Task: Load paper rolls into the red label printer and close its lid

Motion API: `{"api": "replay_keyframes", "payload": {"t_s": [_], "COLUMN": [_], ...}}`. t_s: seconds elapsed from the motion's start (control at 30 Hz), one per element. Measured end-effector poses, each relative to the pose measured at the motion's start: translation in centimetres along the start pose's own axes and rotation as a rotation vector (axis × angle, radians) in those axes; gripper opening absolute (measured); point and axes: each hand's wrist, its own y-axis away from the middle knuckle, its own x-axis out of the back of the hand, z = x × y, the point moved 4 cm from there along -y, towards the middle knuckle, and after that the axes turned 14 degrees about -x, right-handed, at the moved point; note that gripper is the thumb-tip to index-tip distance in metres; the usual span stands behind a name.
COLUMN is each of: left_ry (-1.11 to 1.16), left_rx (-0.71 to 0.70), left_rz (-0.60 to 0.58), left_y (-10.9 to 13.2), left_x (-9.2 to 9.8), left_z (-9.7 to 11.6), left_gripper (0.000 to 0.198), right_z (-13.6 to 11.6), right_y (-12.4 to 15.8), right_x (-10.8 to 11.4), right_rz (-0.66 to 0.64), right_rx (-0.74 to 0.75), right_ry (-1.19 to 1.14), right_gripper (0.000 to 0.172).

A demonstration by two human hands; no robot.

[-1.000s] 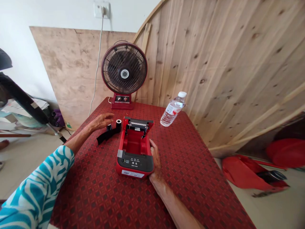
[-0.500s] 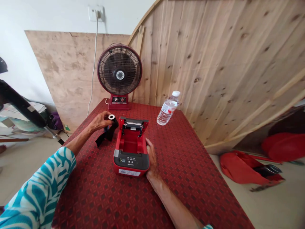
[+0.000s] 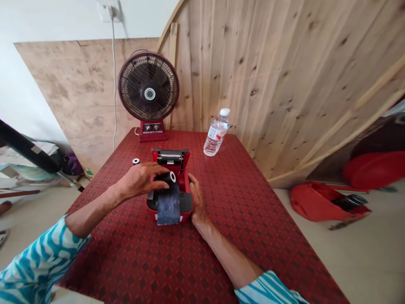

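My left hand [image 3: 144, 179] is closed on a roll of black ribbon [image 3: 168, 204] with a white core. It is over the open bay of a small red and black printer [image 3: 186, 202], and the loose end of the ribbon hangs down across the printer's front panel. The printer's lid [image 3: 171, 156] stands raised at the back. My right hand [image 3: 198, 200] grips the printer's right side, its fingertips partly hidden. Behind my left hand a second small roll [image 3: 136, 161] stands on the table, mostly covered by the hand.
A dark red fan [image 3: 149, 95] stands at the back left of the patterned red table [image 3: 240, 228]. A clear water bottle [image 3: 217, 134] is at the back right, by the wooden panel wall [image 3: 268, 76]. Red items [image 3: 311, 202] lie on the floor to the right.
My left hand has brought the black roll from the table left of the printer to above its open bay. My right hand still grips the printer. The view has shifted slightly.
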Motion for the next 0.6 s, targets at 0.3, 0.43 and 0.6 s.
{"api": "replay_keyframes", "payload": {"t_s": [0.3,0.43,0.6], "left_ry": [-0.331,-0.288,0.005], "left_rx": [0.12,0.153,0.089], "left_rz": [-0.57,-0.621,-0.31], "left_y": [-4.1,-4.8,-2.6], "left_x": [-4.2,-5.0,-2.8], "left_z": [1.0,-0.1,-0.6], "left_gripper": [0.021,0.016,0.025], "right_z": [0.2,0.2,-0.1], "right_y": [-0.4,-0.5,-0.2], "right_x": [0.0,0.0,0.0], "right_rz": [0.002,-0.001,-0.025], "right_rx": [0.04,0.071,0.076], "right_ry": [0.001,0.01,0.009], "right_gripper": [0.05,0.048,0.049]}}
